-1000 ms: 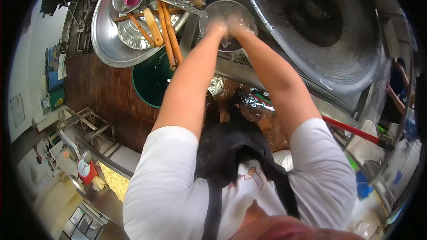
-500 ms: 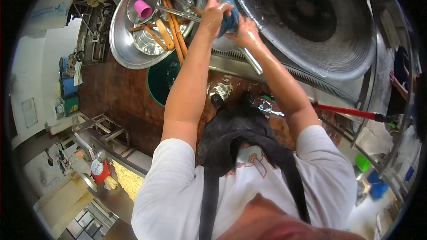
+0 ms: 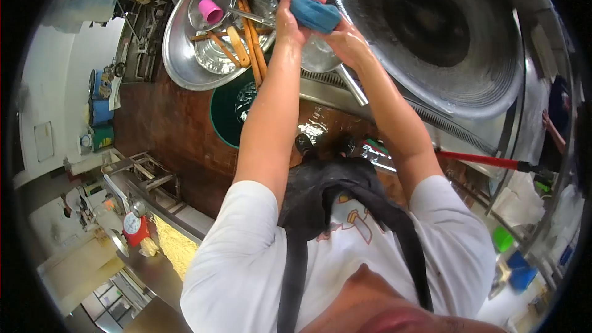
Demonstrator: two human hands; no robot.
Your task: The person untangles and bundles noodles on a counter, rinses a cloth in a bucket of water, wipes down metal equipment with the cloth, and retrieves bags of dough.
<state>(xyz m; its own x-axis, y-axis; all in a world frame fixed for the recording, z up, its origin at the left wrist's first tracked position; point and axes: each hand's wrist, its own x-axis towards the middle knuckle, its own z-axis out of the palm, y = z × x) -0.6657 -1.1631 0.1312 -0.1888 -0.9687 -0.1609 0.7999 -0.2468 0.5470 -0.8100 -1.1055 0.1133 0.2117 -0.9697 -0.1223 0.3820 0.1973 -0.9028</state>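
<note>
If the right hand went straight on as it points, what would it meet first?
Probably the bunched blue cloth, which the right hand is touching; depth beyond it is hard to judge.

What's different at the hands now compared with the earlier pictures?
The left hand and right hand have come up out of the round pan, and both now hold the blue cloth, not visible at first. Since the second picture it has turned from upright to lying crosswise. The pink cup is still in the metal basin, left of the wok.
</note>
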